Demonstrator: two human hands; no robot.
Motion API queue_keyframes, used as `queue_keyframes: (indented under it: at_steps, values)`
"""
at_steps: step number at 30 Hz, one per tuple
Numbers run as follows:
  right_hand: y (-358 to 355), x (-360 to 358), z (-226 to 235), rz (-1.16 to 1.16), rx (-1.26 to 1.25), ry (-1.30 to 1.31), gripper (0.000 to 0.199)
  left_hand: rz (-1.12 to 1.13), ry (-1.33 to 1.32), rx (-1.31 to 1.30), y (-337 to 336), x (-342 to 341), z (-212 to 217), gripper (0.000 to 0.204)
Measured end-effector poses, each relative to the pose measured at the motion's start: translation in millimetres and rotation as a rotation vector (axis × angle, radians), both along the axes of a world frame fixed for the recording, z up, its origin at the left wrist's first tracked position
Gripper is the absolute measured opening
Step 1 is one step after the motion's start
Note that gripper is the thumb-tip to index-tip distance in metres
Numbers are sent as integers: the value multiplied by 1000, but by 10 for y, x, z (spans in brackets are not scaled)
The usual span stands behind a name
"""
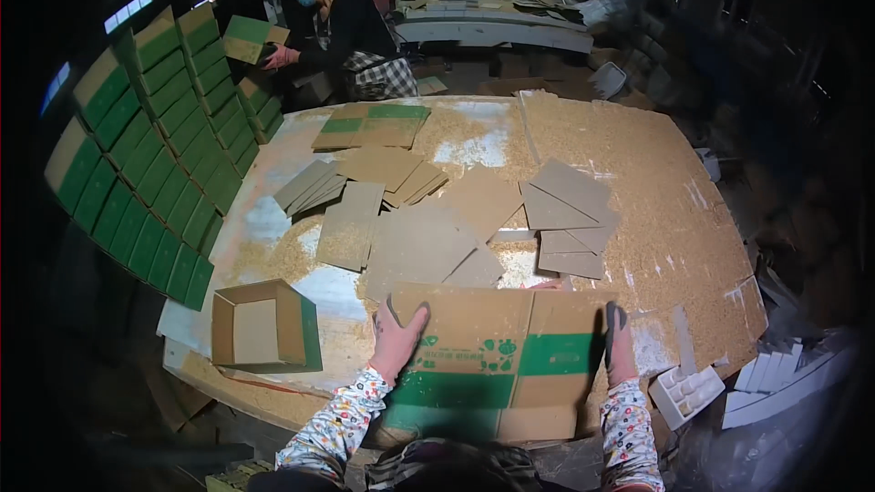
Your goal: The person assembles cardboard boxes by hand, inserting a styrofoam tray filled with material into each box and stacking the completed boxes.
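Both of my hands, in pink gloves with dark fingertips, hold a brown cardboard box [465, 319] with green bands and green printing, upright at the table's near edge. It looks folded flat, with a crease running down it right of the middle. My left hand [399, 339] grips its left edge, thumb on the front face. My right hand [621, 346] is closed at its right edge, with the fingers partly hidden. An open-topped cardboard box [257, 330] stands left of my left hand. Loose grey-brown cardboard sheets [415, 241] lie beyond the held box.
The wide table [656, 182] is strewn with sawdust-like crumbs. Tall stacks of green-and-brown boxes [137, 164] line the left side. A co-worker [355, 41] handles a box [251, 39] there. Flat printed cartons [369, 126] lie at the far edge; a white divided tray [685, 396] is at the near right.
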State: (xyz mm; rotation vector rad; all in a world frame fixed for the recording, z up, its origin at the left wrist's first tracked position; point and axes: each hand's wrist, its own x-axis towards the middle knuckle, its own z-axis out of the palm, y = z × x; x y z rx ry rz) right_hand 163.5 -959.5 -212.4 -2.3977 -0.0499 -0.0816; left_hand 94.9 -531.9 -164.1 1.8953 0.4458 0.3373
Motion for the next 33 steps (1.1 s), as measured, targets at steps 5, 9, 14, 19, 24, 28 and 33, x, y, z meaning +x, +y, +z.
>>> queue_keyframes:
  at_steps: [5, 9, 14, 19, 24, 28, 33]
  values:
    - [147, 175, 713, -411, 903, -377, 26, -25, -232, -415, -240, -59, 646, 34]
    - [650, -185, 1068, -193, 867, -322, 40, -402, -192, 494, 329, 25, 888, 20]
    - [586, 66, 800, -29, 687, -116, 71, -776, -65, 787, -770, -199, 1086, 49]
    - [937, 10, 717, 42, -139, -152, 106, -1476, 603, 766, -1041, -629, 1484, 80]
    - [424, 487, 1591, 908, 156, 566, 73, -318, 243, 651, -621, -399, 314, 115]
    - [740, 112, 1835, 660, -244, 113, 75, -187, 4, 495, -676, -524, 130, 110]
    - [645, -1058, 998, 800, -277, -304, 70, -587, 215, 517, -295, -486, 8, 72]
